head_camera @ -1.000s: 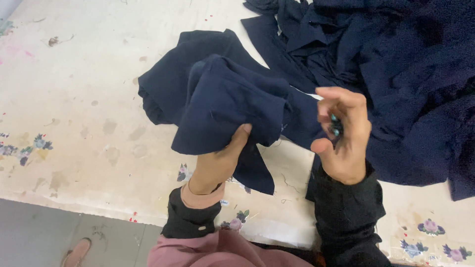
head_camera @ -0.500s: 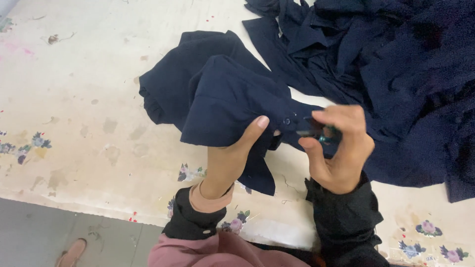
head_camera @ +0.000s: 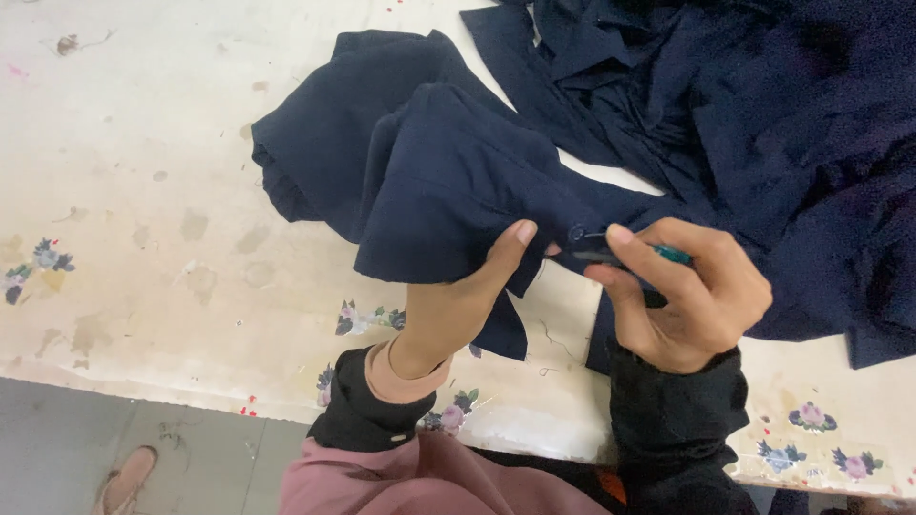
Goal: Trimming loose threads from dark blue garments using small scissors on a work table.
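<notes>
- The left hand [head_camera: 458, 305] pinches a fold of the dark blue garment [head_camera: 429, 181], lifting that edge off the worktop [head_camera: 143, 191] so the button [head_camera: 576, 233] faces up
- The right hand [head_camera: 687, 291] is clenched on a small tool [head_camera: 634, 256] with a teal end, its tip touching the cloth just beside the button
- The rest of the garment lies bunched on the worktop in front of both hands
- A heap of dark blue clothes [head_camera: 763, 114] sits to the right, within easy reach
</notes>
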